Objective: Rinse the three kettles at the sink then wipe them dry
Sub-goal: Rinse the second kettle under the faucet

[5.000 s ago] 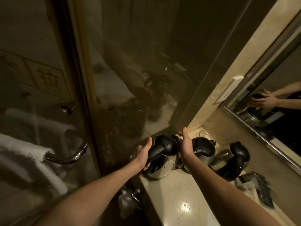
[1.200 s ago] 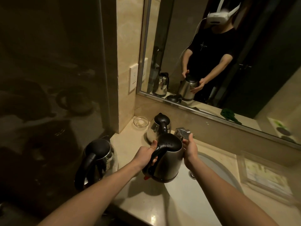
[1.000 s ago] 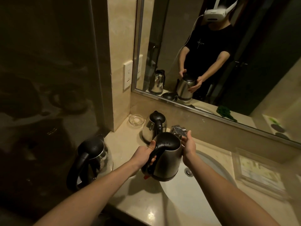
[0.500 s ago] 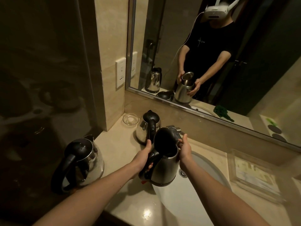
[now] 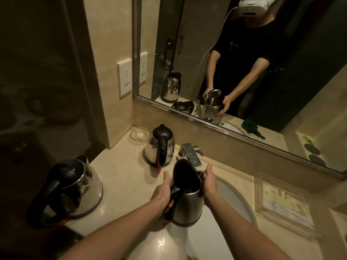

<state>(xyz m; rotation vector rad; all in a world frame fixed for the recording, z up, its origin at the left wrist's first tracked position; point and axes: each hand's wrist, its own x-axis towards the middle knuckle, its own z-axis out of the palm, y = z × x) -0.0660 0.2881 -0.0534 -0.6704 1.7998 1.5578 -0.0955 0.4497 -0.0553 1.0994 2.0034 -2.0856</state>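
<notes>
I hold a steel kettle (image 5: 189, 205) over the left edge of the white sink (image 5: 236, 201), its black lid standing open. My left hand (image 5: 162, 192) grips its black handle. My right hand (image 5: 209, 182) grips the body near the spout. The chrome faucet (image 5: 189, 152) is just beyond the kettle. A second steel kettle (image 5: 159, 147) stands on the counter behind, lid shut. A third, rounder kettle (image 5: 69, 188) with a black lid stands at the counter's left end.
A small glass dish (image 5: 139, 135) sits in the back corner by the wall. A clear tray (image 5: 281, 203) with printed cards lies right of the sink. The mirror (image 5: 244, 62) runs along the back wall; a wall socket (image 5: 124, 79) is at its left.
I carried the kettle from the left counter to the sink. In the last second its lid swung open and the kettle moved closer under the faucet.
</notes>
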